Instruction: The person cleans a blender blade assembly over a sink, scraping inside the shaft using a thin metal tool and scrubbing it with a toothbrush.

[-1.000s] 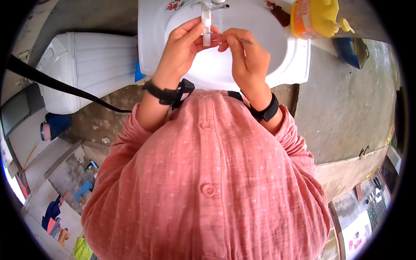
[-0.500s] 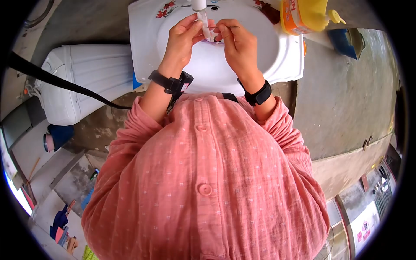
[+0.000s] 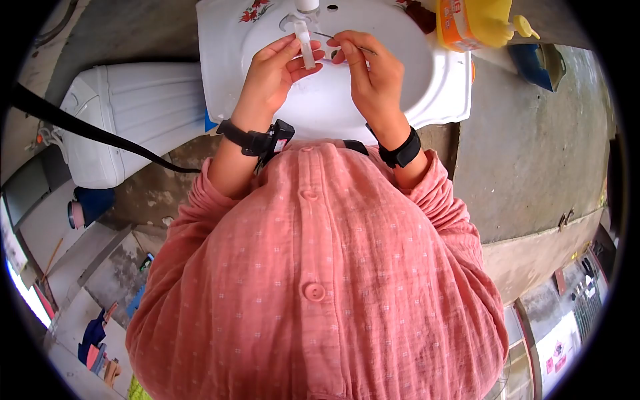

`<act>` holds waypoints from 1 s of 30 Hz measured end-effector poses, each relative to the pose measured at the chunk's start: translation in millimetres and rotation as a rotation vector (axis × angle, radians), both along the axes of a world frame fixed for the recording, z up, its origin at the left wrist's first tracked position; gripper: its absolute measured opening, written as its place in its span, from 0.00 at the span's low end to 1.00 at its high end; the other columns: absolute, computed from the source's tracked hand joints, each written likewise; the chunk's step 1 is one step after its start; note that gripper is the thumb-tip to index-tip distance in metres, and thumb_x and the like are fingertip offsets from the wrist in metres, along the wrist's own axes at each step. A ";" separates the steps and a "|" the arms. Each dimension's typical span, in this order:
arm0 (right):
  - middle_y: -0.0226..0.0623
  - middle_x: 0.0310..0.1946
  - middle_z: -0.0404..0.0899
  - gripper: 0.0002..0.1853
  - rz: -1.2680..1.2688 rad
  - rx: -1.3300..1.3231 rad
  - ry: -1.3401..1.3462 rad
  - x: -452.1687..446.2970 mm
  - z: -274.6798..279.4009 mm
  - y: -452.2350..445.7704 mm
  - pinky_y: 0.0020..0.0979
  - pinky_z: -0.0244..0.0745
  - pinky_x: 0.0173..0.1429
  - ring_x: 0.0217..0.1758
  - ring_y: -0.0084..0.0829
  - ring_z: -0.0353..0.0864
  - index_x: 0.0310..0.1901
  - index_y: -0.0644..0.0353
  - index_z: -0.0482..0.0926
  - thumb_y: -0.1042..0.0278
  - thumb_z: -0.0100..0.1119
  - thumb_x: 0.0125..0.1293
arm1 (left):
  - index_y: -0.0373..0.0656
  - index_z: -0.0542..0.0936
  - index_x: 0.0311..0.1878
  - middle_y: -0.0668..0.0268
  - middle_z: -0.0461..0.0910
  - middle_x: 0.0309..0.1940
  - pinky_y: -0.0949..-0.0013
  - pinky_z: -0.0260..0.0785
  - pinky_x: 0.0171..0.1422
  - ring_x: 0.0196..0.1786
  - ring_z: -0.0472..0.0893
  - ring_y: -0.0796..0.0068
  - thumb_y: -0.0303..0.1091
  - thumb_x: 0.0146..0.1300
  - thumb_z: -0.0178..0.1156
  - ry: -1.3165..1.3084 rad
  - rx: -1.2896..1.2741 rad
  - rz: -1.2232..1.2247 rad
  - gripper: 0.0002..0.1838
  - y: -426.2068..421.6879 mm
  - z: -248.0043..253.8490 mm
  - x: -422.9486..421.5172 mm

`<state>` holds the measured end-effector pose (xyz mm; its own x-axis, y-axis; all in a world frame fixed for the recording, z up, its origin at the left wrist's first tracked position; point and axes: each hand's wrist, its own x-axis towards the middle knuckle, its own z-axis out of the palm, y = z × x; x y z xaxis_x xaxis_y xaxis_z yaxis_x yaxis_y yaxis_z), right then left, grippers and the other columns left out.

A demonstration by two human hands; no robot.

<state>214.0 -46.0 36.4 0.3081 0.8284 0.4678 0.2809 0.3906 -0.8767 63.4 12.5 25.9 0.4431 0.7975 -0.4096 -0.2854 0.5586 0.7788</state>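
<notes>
Over the washbasin, my left hand (image 3: 270,77) pinches a small clear tube with a whitish upper part (image 3: 305,45). The tube stands slightly tilted between thumb and fingers. My right hand (image 3: 370,73), just to the right, is closed on a thin dark stick (image 3: 325,35). Its far end points up and left, close to the tube, and its near end shows behind my index finger. I cannot tell whether the stick touches the tube. Both hands are above the bowl of the white washbasin (image 3: 220,73), below the white tap (image 3: 307,5).
A yellow bottle with a pump top (image 3: 473,23) stands at the basin's right corner. A white washing machine (image 3: 140,123) is at the left. A blue scoop-like container (image 3: 533,67) lies to the right. A black strap (image 3: 100,130) crosses the left side.
My left hand has brought the tube down and left, away from the tap. My right hand has shifted slightly right, and the stick now slants up toward the tap.
</notes>
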 end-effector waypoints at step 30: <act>0.40 0.29 0.79 0.03 -0.017 -0.092 0.047 1.6 -0.7 -0.5 0.25 0.73 0.31 0.27 0.29 0.80 0.36 0.67 0.75 0.78 0.52 0.62 | 0.32 0.71 0.54 0.56 0.79 0.40 0.64 0.76 0.46 0.40 0.80 0.66 0.31 0.65 0.50 0.084 0.085 -0.077 0.17 -7.6 7.5 5.3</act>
<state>215.6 -46.4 35.7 0.3424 0.8615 0.3749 0.2446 0.3036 -0.9209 68.7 4.9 33.3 0.4714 0.7958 -0.3800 -0.1760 0.5072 0.8437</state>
